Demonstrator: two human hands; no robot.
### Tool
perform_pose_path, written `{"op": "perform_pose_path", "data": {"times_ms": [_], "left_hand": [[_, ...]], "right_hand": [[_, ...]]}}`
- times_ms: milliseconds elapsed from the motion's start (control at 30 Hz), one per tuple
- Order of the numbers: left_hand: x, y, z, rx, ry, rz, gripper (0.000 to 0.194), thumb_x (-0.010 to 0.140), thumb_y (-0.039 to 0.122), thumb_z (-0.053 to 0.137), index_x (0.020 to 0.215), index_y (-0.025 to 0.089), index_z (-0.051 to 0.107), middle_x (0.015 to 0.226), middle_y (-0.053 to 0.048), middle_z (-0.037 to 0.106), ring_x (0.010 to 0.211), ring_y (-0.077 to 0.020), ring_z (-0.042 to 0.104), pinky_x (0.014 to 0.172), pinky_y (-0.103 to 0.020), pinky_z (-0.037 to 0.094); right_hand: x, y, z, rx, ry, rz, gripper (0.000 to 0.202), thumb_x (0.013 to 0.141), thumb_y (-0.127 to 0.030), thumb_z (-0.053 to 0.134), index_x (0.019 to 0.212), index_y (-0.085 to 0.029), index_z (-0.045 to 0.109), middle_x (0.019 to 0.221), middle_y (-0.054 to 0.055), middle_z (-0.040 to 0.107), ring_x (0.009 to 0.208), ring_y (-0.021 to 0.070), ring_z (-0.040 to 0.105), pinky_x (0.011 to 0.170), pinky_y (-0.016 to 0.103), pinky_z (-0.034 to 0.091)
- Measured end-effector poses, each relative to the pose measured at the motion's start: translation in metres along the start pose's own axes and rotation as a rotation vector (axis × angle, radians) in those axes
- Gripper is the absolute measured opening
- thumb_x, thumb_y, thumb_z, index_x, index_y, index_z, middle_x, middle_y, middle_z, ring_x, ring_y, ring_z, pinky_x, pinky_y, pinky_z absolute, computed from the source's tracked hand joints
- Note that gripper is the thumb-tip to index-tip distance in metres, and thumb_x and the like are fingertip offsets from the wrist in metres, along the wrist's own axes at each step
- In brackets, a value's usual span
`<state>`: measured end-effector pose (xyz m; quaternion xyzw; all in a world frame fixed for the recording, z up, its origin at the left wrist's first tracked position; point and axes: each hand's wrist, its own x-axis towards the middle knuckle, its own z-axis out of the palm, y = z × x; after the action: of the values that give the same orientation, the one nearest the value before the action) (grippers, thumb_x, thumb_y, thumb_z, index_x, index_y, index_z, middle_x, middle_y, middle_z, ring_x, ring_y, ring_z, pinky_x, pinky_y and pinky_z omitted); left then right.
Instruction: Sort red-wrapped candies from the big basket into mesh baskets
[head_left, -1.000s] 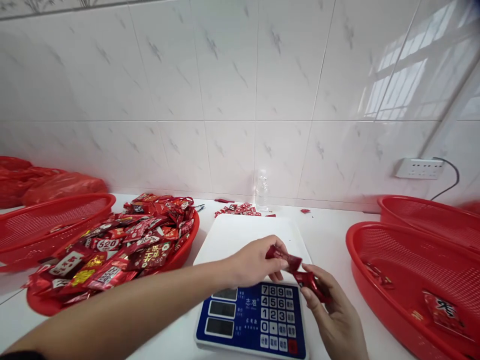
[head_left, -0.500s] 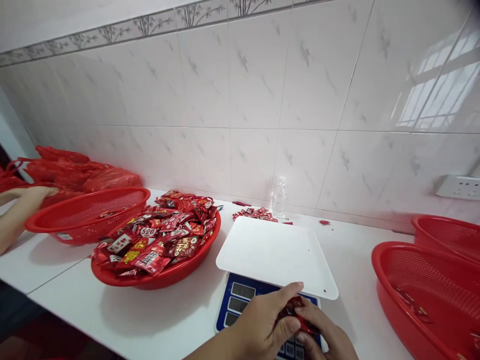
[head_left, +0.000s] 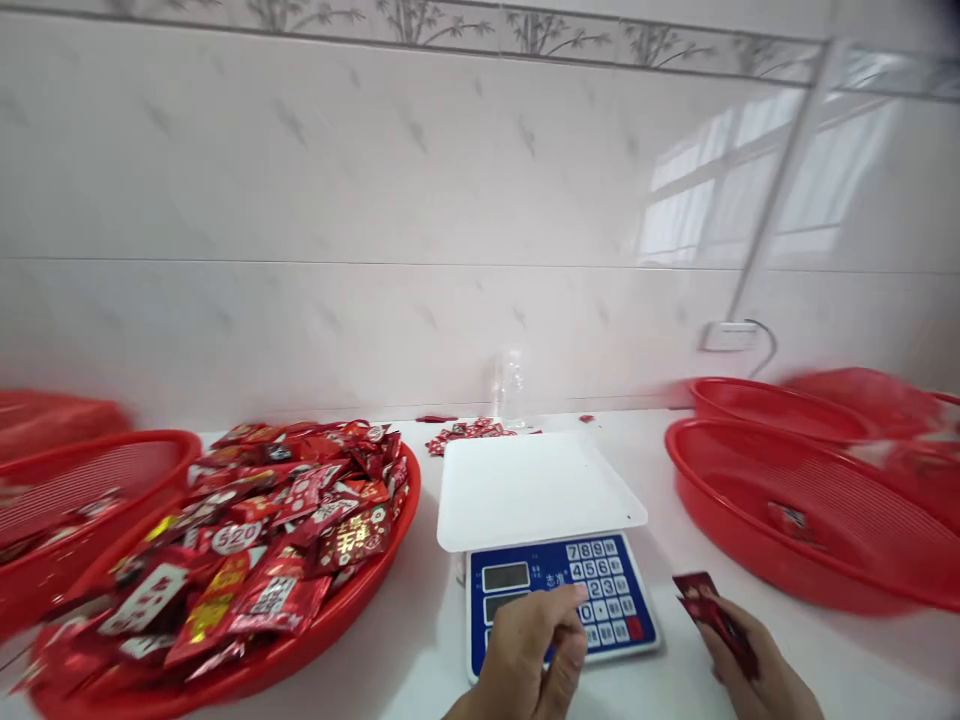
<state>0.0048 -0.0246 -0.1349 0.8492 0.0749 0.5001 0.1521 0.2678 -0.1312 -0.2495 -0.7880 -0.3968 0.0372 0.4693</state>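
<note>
My right hand (head_left: 750,655) is closed around small dark red snack packets (head_left: 701,597), whose ends stick out beyond the fingertips. It hovers over the white table, between the scale and a red basket on the right. My left hand (head_left: 532,645) is loosely curled above the blue panel of the weighing scale (head_left: 551,560), with a gap between thumb and forefinger and nothing seen in it. It covers part of the displays and keypad. On top of the scale, the white pan (head_left: 540,490) carries no packets. A red basket (head_left: 401,545) heaped with red snack packets (head_left: 300,530) stands at left.
Two red baskets (head_left: 679,455) stand at right, the nearer with a few packets inside. Another red basket (head_left: 161,445) is at far left. Behind the scale are a clear plastic bottle (head_left: 510,385) and small red-and-white pieces (head_left: 469,432). A tiled wall (head_left: 420,210) bounds the back.
The view has swung right. My hands, together on the packets before, are now apart: the right has carried packets rightwards, the left is off them. The co-worker's arm is out of view.
</note>
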Motion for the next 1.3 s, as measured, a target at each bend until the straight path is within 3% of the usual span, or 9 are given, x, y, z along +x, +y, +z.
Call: {"op": "perform_pose_path", "data": {"times_ms": [200, 300, 400, 667, 800, 967, 1067, 1167, 1300], "left_hand": [[-0.01, 0.0, 0.006, -0.09, -0.066, -0.039, 0.032, 0.092, 0.022, 0.045, 0.124, 0.024, 0.045, 0.079, -0.003, 0.068, 0.067, -0.0162, 0.065, 0.066, -0.027, 0.052], [-0.01, 0.0, 0.008, -0.137, -0.118, -0.108, 0.029, 0.093, 0.021, 0.044, 0.122, 0.023, 0.048, 0.081, -0.003, 0.068, 0.069, -0.0152, 0.066, 0.066, -0.024, 0.052], [-0.009, 0.002, 0.007, -0.123, -0.164, -0.078, 0.032, 0.092, 0.02, 0.046, 0.124, 0.023, 0.047, 0.085, -0.003, 0.069, 0.075, -0.0157, 0.067, 0.07, -0.025, 0.053], [-0.008, -0.006, 0.005, 0.012, -0.09, -0.099, 0.029, 0.092, 0.021, 0.049, 0.121, 0.025, 0.051, 0.088, -0.002, 0.071, 0.08, -0.0152, 0.069, 0.076, -0.024, 0.054], [-0.007, -0.009, 0.005, 0.089, -0.025, -0.087, 0.026, 0.091, 0.021, 0.049, 0.116, 0.023, 0.056, 0.087, -0.003, 0.072, 0.079, -0.0156, 0.07, 0.079, -0.025, 0.055], [-0.003, -0.008, 0.008, 0.094, -0.027, -0.085, 0.023, 0.091, 0.018, 0.048, 0.111, 0.021, 0.059, 0.085, -0.003, 0.072, 0.076, -0.0148, 0.07, 0.073, -0.023, 0.056], [-0.004, -0.008, 0.009, 0.102, -0.033, -0.106, 0.023, 0.091, 0.018, 0.047, 0.11, 0.02, 0.059, 0.086, -0.004, 0.072, 0.078, -0.0154, 0.07, 0.075, -0.025, 0.056], [-0.007, -0.009, 0.009, 0.115, -0.014, -0.148, 0.023, 0.091, 0.019, 0.046, 0.11, 0.019, 0.059, 0.087, -0.005, 0.072, 0.081, -0.016, 0.07, 0.075, -0.026, 0.057], [-0.01, -0.009, 0.008, 0.131, 0.01, -0.208, 0.022, 0.092, 0.02, 0.046, 0.109, 0.019, 0.059, 0.084, -0.005, 0.072, 0.079, -0.0167, 0.07, 0.074, -0.027, 0.057]], "right_hand": [[0.001, -0.031, -0.005, -0.041, 0.135, -0.077, 0.038, 0.084, -0.052, 0.049, 0.109, -0.024, 0.055, 0.104, 0.006, 0.071, 0.091, 0.0247, 0.069, 0.076, 0.036, 0.056], [-0.002, -0.034, -0.003, -0.065, 0.185, -0.028, 0.042, 0.084, -0.055, 0.047, 0.11, -0.022, 0.053, 0.105, 0.008, 0.069, 0.09, 0.0257, 0.068, 0.076, 0.038, 0.054], [-0.004, -0.032, -0.002, -0.075, 0.219, 0.006, 0.045, 0.086, -0.056, 0.045, 0.113, -0.02, 0.051, 0.103, 0.009, 0.069, 0.086, 0.0264, 0.068, 0.073, 0.04, 0.053], [0.002, -0.036, -0.005, -0.018, 0.212, -0.102, 0.039, 0.086, -0.051, 0.049, 0.11, -0.021, 0.054, 0.1, 0.007, 0.071, 0.086, 0.0224, 0.07, 0.072, 0.035, 0.057], [0.02, -0.039, -0.029, -0.01, 0.299, -0.163, 0.046, 0.086, -0.051, 0.05, 0.118, -0.018, 0.051, 0.111, 0.012, 0.067, 0.099, 0.0236, 0.067, 0.082, 0.036, 0.055], [0.067, -0.044, -0.089, -0.061, 0.454, -0.229, 0.063, 0.084, -0.051, 0.053, 0.135, -0.018, 0.039, 0.131, 0.015, 0.054, 0.12, 0.0251, 0.054, 0.098, 0.041, 0.045], [0.095, -0.045, -0.118, -0.134, 0.455, -0.219, 0.061, 0.085, -0.049, 0.053, 0.138, -0.021, 0.04, 0.134, 0.012, 0.053, 0.121, 0.0268, 0.052, 0.099, 0.044, 0.043], [0.116, -0.043, -0.128, -0.209, 0.391, -0.178, 0.057, 0.085, -0.048, 0.052, 0.136, -0.023, 0.044, 0.131, 0.013, 0.057, 0.119, 0.0315, 0.054, 0.093, 0.049, 0.045], [0.129, -0.041, -0.123, -0.278, 0.298, -0.122, 0.055, 0.086, -0.052, 0.049, 0.134, -0.025, 0.047, 0.126, 0.012, 0.061, 0.109, 0.0363, 0.059, 0.081, 0.053, 0.049]]}}
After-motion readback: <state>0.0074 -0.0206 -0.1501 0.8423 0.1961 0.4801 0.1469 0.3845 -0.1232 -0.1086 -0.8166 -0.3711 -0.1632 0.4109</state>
